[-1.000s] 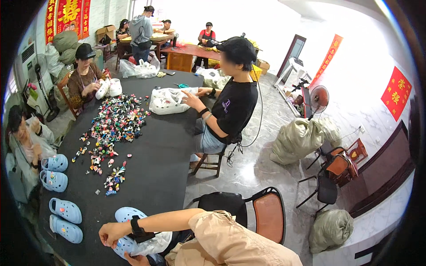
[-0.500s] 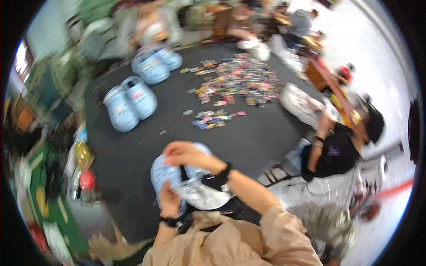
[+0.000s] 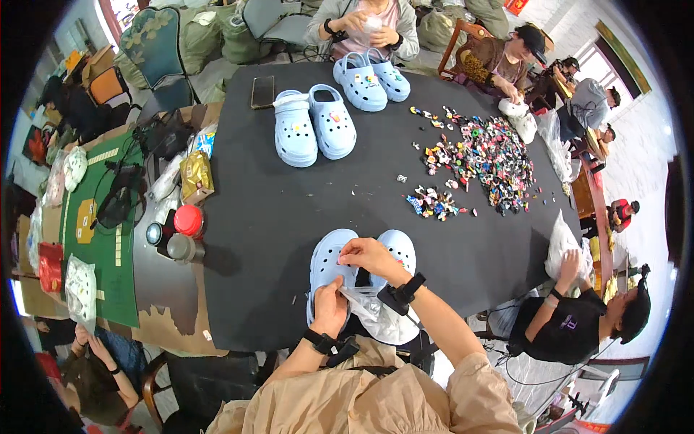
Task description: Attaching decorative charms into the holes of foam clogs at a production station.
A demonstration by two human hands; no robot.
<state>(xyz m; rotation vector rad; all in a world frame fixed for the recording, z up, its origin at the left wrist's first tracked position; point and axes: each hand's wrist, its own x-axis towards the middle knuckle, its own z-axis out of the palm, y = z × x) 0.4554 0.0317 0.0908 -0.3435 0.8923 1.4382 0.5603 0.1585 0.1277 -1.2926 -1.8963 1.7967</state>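
Observation:
In front of me on the black table lie a light blue clog [image 3: 331, 249] and, to its right, its mate [image 3: 395, 246]. My left hand [image 3: 330, 309] grips the left clog along its near part, thumb on top. Above that clog's holed upper, the bent fingers of my right hand [image 3: 370, 258] pinch a small pinkish piece that looks like a shoe charm. The right clog has a reddish charm, partly behind my right hand. A clear plastic bag [image 3: 367, 302] lies against my left hand, below my right wrist.
Farther off stand two pairs of charm-trimmed blue clogs [image 3: 295, 137] [image 3: 361, 90], beside a phone [image 3: 263, 92]. A large heap of colourful charms [image 3: 481, 155] and a smaller pile [image 3: 434, 203] spread to the right. Left are a red-lidded jar [image 3: 189, 220] and green mat [image 3: 101, 286]. People sit around the table.
My view has swung, so the table and clogs sit farther right in the picture, and the blur has gone. My hands stay at the near left clog, the right one still over its upper.

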